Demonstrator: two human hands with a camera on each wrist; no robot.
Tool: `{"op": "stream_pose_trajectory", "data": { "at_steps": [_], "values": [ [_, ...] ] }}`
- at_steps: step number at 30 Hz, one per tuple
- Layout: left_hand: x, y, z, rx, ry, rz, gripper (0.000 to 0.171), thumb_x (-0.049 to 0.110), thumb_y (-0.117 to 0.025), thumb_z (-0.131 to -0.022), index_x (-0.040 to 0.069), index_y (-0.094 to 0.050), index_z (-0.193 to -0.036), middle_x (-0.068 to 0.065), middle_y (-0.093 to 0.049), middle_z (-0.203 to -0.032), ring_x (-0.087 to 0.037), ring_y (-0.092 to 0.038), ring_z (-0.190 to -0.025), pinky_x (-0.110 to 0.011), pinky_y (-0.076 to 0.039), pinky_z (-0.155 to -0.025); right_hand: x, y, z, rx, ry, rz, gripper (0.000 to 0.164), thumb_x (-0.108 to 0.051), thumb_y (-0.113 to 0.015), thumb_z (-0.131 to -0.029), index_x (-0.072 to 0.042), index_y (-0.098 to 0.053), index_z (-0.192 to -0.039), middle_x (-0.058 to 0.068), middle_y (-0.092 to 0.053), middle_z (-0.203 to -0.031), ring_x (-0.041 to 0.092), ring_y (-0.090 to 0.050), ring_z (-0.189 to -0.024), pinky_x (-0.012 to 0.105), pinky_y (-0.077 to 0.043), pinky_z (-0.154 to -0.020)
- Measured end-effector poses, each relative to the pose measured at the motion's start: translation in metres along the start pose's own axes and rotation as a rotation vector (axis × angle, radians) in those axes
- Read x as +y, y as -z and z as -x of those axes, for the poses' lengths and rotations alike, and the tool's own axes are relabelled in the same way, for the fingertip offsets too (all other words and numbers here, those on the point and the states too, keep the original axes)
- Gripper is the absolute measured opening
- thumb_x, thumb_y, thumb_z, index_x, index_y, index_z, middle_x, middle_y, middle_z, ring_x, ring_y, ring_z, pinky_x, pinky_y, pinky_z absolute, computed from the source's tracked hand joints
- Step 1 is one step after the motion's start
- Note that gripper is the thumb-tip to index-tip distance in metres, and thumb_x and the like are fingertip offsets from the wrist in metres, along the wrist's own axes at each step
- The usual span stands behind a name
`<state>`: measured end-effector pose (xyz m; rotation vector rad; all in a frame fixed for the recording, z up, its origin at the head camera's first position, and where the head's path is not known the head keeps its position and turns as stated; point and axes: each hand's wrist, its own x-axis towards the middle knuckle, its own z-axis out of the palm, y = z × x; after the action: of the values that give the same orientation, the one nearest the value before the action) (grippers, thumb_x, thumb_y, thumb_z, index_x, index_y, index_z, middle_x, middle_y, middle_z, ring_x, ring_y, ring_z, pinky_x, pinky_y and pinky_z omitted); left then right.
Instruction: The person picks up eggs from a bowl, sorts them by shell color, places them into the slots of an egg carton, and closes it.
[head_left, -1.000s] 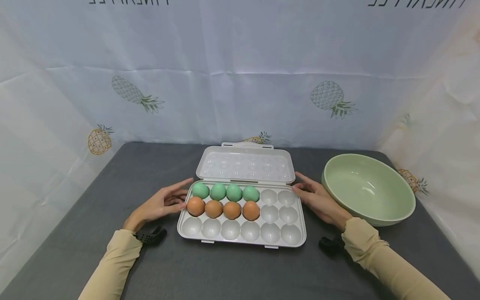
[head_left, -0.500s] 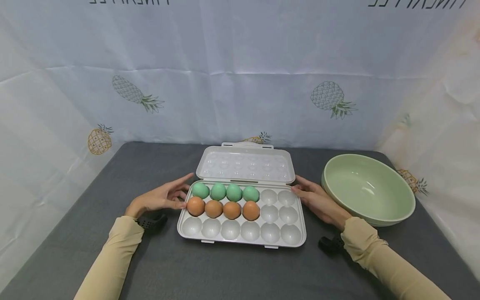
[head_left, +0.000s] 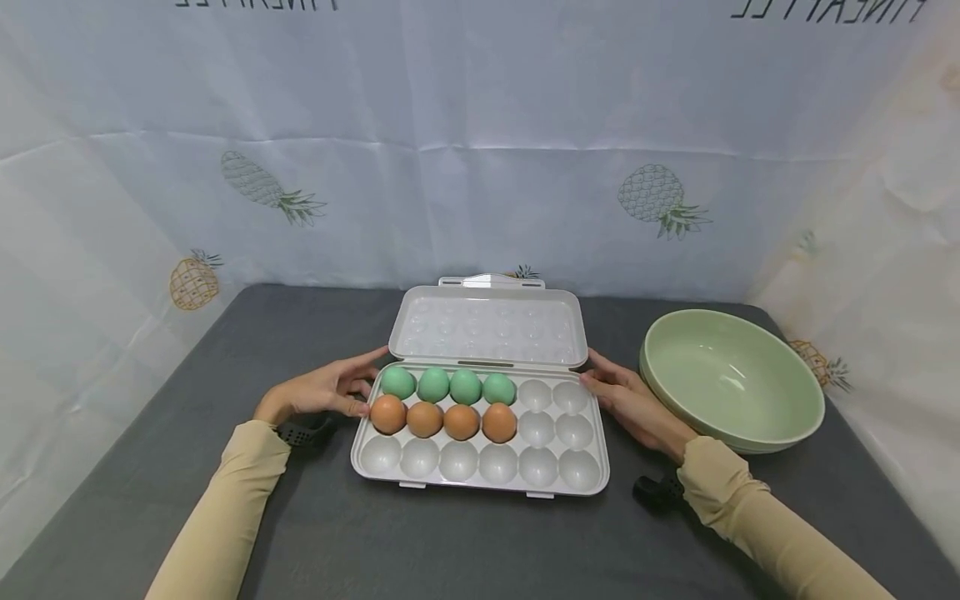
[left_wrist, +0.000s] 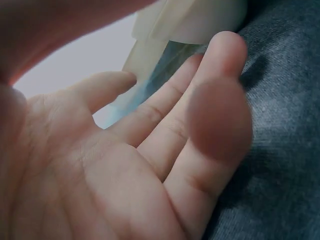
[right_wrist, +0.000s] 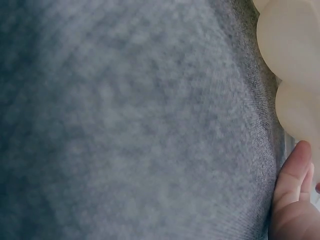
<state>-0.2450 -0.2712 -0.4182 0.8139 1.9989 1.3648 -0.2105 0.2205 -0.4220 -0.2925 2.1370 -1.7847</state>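
Note:
A white plastic egg box (head_left: 497,463) lies unlatched on the table, its hinged lid (head_left: 487,325) leaning back, slightly raised. Several green eggs (head_left: 432,385) fill the left of the back row; several brown eggs (head_left: 424,419) sit in the middle row. The front row and right-hand cups hold none. My left hand (head_left: 318,392) is at the box's left side, index fingertip by the lid's near corner, thumb at the base rim. Mirroring it on the right, my right hand (head_left: 633,404) touches the lid corner and rim. In the right wrist view, its fingers (right_wrist: 295,172) lie beside the pale cups' undersides (right_wrist: 295,40).
A large green bowl (head_left: 731,379) stands to the right, close to my right forearm. Dark grey cloth (head_left: 450,550) covers the table. Behind it hangs a white curtain (head_left: 465,208) with pineapple prints, also along the sides.
The lid's far edge and its latch flap have risen slightly. My left hand has shifted a little, fingers settling at the lid corner. The eggs stay in their cups.

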Motion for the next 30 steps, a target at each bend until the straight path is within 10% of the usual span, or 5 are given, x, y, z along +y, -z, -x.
{"op": "stream_pose_trajectory", "data": {
  "at_steps": [21,30],
  "values": [
    [-0.005,-0.007,0.0008,0.084,-0.073,0.014,0.107,0.001,-0.072,-0.093,0.005,0.01,-0.163,-0.045,-0.03,-0.151,-0.007,-0.067,-0.102,-0.025,-0.056,-0.077,0.0024,-0.0033,0.004,0.106,0.026,-0.038,0.074,-0.024,-0.058,-0.106,-0.014,-0.014,-0.165,0.008,-0.054,-0.132,-0.005,-0.058,-0.111,0.014,-0.048,-0.094],
    [-0.0056,-0.0087,0.0019,0.117,-0.07,0.023,0.108,0.001,-0.072,-0.092,0.007,0.008,-0.164,-0.045,-0.03,-0.151,-0.008,-0.067,-0.099,-0.025,-0.056,-0.075,0.0005,-0.0063,0.004,0.116,0.008,-0.08,0.067,-0.048,-0.037,-0.11,-0.019,-0.014,-0.165,0.021,-0.05,-0.142,-0.003,-0.063,-0.11,0.017,-0.051,-0.095]
  ]
}}
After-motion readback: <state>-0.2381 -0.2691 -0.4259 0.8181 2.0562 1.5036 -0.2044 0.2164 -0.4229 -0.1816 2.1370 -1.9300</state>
